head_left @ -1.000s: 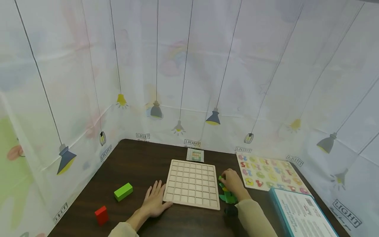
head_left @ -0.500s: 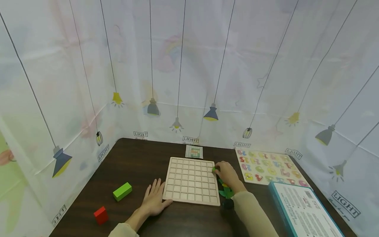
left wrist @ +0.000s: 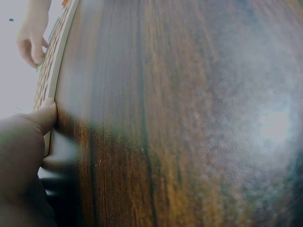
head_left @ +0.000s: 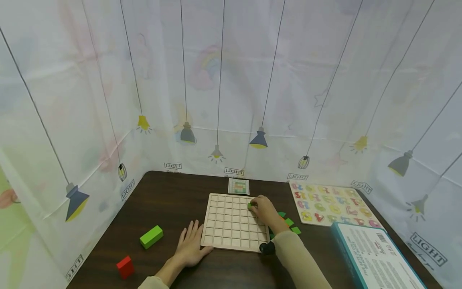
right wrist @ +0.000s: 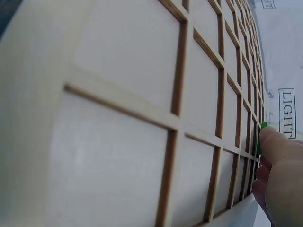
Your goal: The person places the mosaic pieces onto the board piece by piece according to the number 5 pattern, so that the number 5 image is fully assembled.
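Observation:
A pale wooden board [head_left: 231, 224] with a grid of square recesses lies on the dark table. My right hand [head_left: 264, 209] pinches a small green tile [head_left: 250, 205] over the board's far right part; in the right wrist view the green tile [right wrist: 262, 127] shows at the fingertips, close to the grid. My left hand [head_left: 189, 247] lies flat with spread fingers at the board's near left corner. In the left wrist view its thumb [left wrist: 45, 116] touches the board's edge [left wrist: 61, 52]. Several green tiles [head_left: 289, 222] and an orange one lie right of the board, partly hidden by the right forearm.
A small pattern card [head_left: 238, 186] lies behind the board. On the left stand a lime green block [head_left: 151, 237] and a red block [head_left: 125, 267]. At right are a number board [head_left: 332, 202] and a blue-edged box [head_left: 377, 257]. A printed curtain [head_left: 231, 100] surrounds the table.
My right hand has picked the green tile from the pile right of the board and carried it left over the board's far right part. My left hand has stayed in place.

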A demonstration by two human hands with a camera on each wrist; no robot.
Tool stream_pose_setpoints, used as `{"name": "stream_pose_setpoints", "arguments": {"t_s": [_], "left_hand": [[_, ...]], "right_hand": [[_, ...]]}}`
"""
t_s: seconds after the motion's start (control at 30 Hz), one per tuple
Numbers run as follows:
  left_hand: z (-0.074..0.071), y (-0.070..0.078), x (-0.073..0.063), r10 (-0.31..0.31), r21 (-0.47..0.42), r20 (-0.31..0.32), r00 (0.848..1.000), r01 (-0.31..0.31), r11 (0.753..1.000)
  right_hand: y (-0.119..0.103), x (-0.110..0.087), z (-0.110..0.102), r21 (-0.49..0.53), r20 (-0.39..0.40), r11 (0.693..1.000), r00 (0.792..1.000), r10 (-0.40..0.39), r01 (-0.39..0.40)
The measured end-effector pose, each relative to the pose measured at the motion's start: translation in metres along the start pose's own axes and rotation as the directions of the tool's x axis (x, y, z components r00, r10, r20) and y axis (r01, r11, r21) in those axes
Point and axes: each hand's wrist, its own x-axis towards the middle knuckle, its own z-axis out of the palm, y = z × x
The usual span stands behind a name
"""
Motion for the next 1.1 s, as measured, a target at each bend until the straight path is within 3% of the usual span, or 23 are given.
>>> {"name": "stream_pose_setpoints", "arguments": {"t_s": [0.3, 0.7, 0.9, 1.1], "left_hand": [[0.001, -0.002, 0.002, -0.006, 0.009, -0.005, 1.0, 0.006, 1.0], [0.006, -0.001, 0.002, 0.001, 0.009, 0.006, 1.0, -0.001, 1.0], [0.008, -0.006, 0.004, -0.001, 0.037, -0.013, 1.0, 0.002, 0.999], [0.008, -0.007, 0.003, -0.001, 0.03, 0.001, 1.0, 0.001, 1.0]], "right_hand": [[-0.003, 0.003, 0.002, -0.003, -0.014, 1.0, 1.0, -0.005, 0.005], [0.0, -0.001, 0.002, -0.031, 0.023, 0.998, 0.999, 0.048, -0.048], [0.002, -0.004, -0.003, 0.083, -0.034, 0.997, 0.999, -0.002, 0.005], [0.013, -0.016, -0.016, 0.129, -0.068, 0.99, 0.995, 0.07, -0.061]]}}
